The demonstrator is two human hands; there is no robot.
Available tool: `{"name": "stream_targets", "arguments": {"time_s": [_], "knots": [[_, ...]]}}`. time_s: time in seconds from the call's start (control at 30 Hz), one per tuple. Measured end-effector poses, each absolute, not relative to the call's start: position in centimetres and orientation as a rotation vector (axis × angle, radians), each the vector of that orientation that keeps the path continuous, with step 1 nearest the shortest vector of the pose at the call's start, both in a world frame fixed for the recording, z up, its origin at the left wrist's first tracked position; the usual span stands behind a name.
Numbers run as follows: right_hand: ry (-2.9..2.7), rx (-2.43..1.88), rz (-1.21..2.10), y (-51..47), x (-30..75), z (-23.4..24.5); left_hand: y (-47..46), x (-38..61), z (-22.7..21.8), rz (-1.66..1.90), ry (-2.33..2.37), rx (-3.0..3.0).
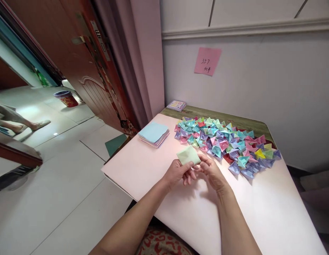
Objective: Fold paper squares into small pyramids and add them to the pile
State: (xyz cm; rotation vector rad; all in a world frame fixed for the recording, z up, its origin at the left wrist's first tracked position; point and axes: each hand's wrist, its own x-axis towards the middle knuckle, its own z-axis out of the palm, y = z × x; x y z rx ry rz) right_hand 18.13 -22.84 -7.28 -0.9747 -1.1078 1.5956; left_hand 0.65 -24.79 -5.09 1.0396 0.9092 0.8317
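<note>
Between my two hands is a pale green folded paper (188, 156), held a little above the pink tabletop. My left hand (181, 171) pinches its lower left side, thumb on top and the other fingers curled beneath. At its right corner, the thumb and fingers of my right hand (210, 170) close on the same paper. Just beyond lies a broad heap of small folded paper boats (222, 145) in blue, pink, purple, green, yellow and red. A stack of square paper sheets (153, 134), light blue on top, sits to the left of my hands.
The pink tabletop (137, 166) ends at a left edge above the tiled floor. A pack of printed cards (176, 105) lies at the far corner. A pink note (207, 61) is on the wall. A bin (66, 98), a wooden door (100, 71) and a person's legs (18, 122) appear left.
</note>
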Motion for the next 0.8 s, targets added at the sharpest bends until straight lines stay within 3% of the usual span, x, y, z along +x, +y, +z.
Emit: {"name": "stream_targets", "arguments": {"time_s": [0.13, 0.33, 0.8], "knots": [[-1.105, -1.071, 1.491, -22.8, 17.1, -7.8, -24.9, 1.3, -5.7, 0.763, 0.953, 1.004], [-1.099, -1.189, 1.406, -22.2, 17.4, -8.3, -24.1, 0.8, -5.9, 1.036, 1.082, 0.892], [-1.279, -0.932, 1.092, -22.2, 17.1, -9.2, -24.0, 1.3, -5.6, 1.149, 0.955, 0.560]]}}
